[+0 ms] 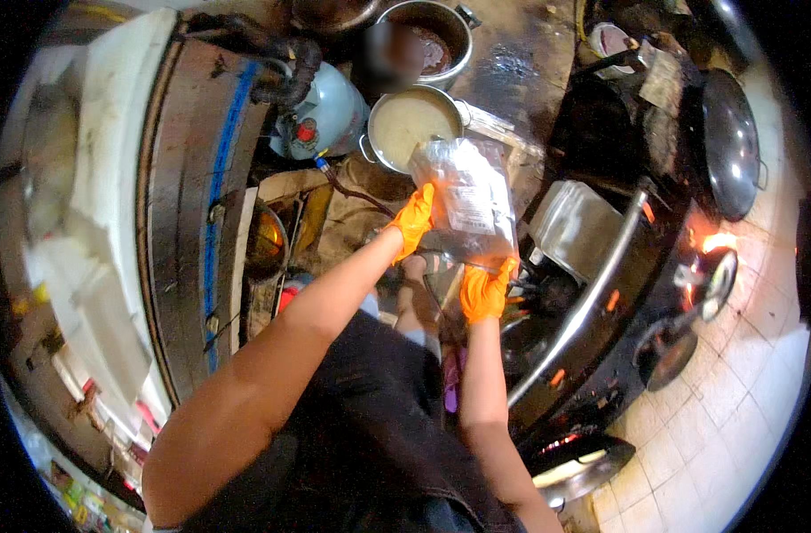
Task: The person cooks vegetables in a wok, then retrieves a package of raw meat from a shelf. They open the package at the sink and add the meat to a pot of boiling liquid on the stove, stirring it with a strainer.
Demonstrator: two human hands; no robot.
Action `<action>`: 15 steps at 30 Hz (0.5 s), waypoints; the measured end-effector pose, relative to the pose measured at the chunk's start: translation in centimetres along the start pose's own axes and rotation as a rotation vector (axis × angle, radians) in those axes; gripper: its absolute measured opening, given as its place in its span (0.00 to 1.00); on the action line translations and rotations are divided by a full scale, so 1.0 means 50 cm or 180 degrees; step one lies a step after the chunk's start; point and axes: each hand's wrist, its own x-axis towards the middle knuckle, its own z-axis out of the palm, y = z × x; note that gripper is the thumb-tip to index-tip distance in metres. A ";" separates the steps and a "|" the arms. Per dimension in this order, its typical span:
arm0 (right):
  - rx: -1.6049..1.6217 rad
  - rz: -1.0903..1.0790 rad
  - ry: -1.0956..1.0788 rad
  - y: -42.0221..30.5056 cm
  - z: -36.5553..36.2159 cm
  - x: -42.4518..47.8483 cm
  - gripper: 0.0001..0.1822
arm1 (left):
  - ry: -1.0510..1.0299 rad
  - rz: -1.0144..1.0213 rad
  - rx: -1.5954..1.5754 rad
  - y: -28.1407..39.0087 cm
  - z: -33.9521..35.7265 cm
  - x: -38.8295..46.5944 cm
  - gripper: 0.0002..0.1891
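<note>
Both my hands wear orange gloves and grip a shiny silver foil bag (488,180) that bears a printed label. My left hand (414,223) pinches its left side, while my right hand (485,290) holds the corner nearest me. The bag's far edge overlaps the rim of a metal pot (372,133) standing on the floor. Pale, cream-coloured liquid (412,120) fills much of that pot. Whether anything is coming out of the bag cannot be seen.
A blue-grey gas cylinder (335,110) with a hose stands left of the pot. Beyond is a larger pot (462,63) with dark contents. On the right, flames (718,241) burn near woks (731,146) along a stove with a metal rail (578,306). A rectangular metal container (572,230) sits below.
</note>
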 end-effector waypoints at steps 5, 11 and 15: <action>0.0395 -0.0185 0.0461 0.129 -0.083 0.122 0.18 | 0.0134 -0.0327 -0.0116 -0.018 -0.092 0.111 0.32; -0.0950 -0.0384 0.0307 0.224 -0.101 0.243 0.18 | 0.0660 -0.0802 -0.0250 -0.164 -0.278 0.264 0.31; -0.1685 -0.0378 0.0717 0.250 -0.107 0.269 0.20 | 0.0779 -0.0948 -0.0361 -0.196 -0.309 0.298 0.33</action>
